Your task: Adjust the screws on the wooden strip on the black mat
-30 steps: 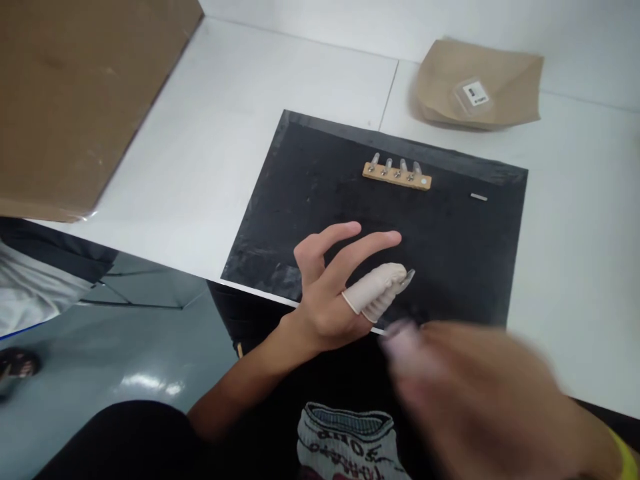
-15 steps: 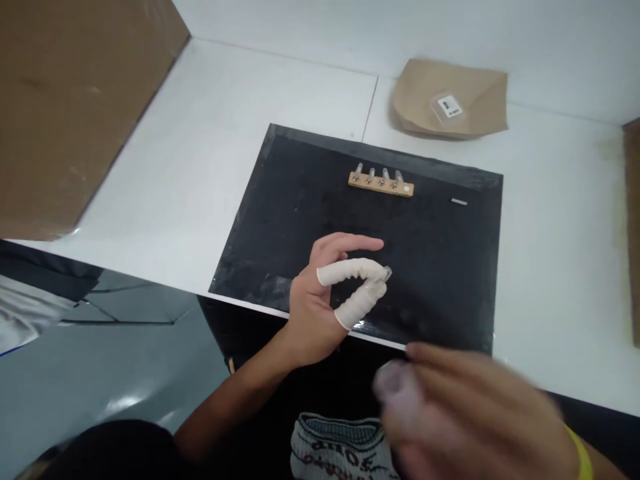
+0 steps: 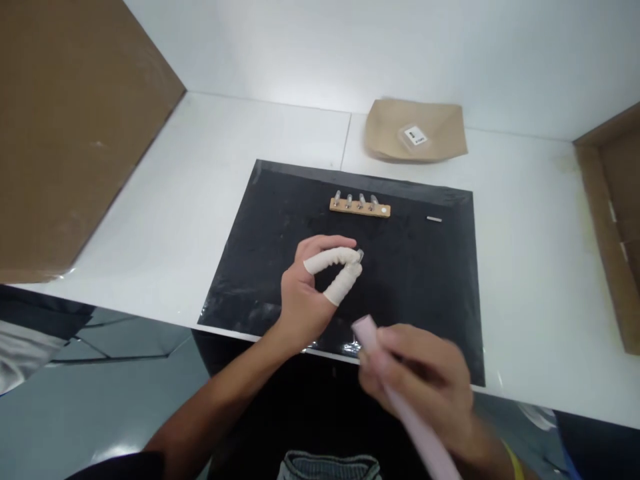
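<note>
My left hand [image 3: 306, 293], with white finger cots [image 3: 343, 283] on thumb and index finger, is over the black mat. Those two fingertips pinch a small clear piece [image 3: 360, 255], mostly hidden by the cots. At the mat's front edge, my right hand [image 3: 425, 380] is closed round a long pale pink strip [image 3: 367, 330]. One end of it points up toward my left hand, and the rest trails down past my wrist. Beyond my left hand lies a narrow wooden strip [image 3: 361, 208] bearing several small clear caps [image 3: 361, 198] in a row.
A short thin metallic bar [image 3: 434, 219] lies at the right of the black mat [image 3: 410, 280]. Behind the mat, a small clear labelled case [image 3: 414, 137] rests on a brown paper tray [image 3: 445, 127]. Cardboard panels stand at left [image 3: 75, 133] and right [image 3: 600, 247].
My right hand has moved up and inward to the mat's front edge, and the pink strip shows more clearly. My left hand keeps its pinch. The camera view has shifted.
</note>
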Demonstrator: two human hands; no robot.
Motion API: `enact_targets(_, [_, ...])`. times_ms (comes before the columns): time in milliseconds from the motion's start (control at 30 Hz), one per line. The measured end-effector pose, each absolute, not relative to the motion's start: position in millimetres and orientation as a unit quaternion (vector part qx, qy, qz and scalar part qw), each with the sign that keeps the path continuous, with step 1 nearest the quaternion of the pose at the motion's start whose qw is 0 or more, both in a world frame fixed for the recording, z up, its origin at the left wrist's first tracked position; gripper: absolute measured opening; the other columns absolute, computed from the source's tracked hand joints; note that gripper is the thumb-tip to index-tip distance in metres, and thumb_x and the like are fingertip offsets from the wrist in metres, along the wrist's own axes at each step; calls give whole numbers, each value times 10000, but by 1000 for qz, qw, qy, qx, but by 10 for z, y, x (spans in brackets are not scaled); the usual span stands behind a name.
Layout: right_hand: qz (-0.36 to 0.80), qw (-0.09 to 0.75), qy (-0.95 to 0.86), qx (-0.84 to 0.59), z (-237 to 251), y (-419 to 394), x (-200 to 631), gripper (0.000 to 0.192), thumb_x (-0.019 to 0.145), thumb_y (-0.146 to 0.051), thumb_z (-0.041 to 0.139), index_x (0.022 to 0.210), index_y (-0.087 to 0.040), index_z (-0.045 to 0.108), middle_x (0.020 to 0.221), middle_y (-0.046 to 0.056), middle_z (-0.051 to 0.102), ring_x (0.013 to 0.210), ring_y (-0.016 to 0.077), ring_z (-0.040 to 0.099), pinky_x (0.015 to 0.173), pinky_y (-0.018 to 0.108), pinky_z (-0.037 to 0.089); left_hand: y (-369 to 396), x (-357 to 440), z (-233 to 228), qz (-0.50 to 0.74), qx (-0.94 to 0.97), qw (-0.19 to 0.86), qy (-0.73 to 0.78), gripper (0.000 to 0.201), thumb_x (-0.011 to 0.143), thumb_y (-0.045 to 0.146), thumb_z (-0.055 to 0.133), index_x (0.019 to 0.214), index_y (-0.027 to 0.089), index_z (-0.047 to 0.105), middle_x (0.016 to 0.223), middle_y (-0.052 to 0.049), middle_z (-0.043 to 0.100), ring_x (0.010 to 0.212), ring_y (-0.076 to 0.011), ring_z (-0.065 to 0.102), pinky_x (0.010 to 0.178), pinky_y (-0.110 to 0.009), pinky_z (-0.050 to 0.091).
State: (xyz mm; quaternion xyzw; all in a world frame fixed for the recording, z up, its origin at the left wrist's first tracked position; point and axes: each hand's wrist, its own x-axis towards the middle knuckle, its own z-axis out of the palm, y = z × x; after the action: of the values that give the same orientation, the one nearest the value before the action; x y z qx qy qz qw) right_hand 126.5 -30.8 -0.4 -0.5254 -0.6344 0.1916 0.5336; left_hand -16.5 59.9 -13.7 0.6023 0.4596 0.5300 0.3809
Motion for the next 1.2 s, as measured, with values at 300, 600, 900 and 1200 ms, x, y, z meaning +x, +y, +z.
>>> enact_targets(300, [162,569,-522,-614,-316,-301,1487,206,869,-87,707,1020,-216,653,1026,47,632,871,152,643,729,325,611,1436,306,-313,442,717,166,513,89,848,169,776,878,252,764,1120,-19,772,1126,-261,608,1039,-496,371])
enact_targets(600, [225,591,-480,-608,-420,-252,1531,201,876,-101,699,1025,-228,655,1040,47,616,862,158,647,746,357,633,1422,700,-432,444,669,93,589,116,845,156,764,903,257,765,1201,-39,748,1202,-318,547,1047,-548,242])
enact_targets(900, [255,603,-448,-609,-470,-239,1602,180,885,-116,693,1018,-231,650,1050,50,607,869,164,675,721,349,652,1379,843,-539,449,650,77,607,87,879,180,726,894,255,766,1208,-51,749,1255,-349,532,1089,-608,191])
enact_targets(1200, [261,606,-431,-616,-461,-239,1567,164,890,-112,690,1001,-224,648,1054,49,610,866,158,682,669,311,638,1408,815,-604,430,674,16,601,101,903,212,699,841,274,749,1205,-31,760,1267,-354,549,1072,-626,233])
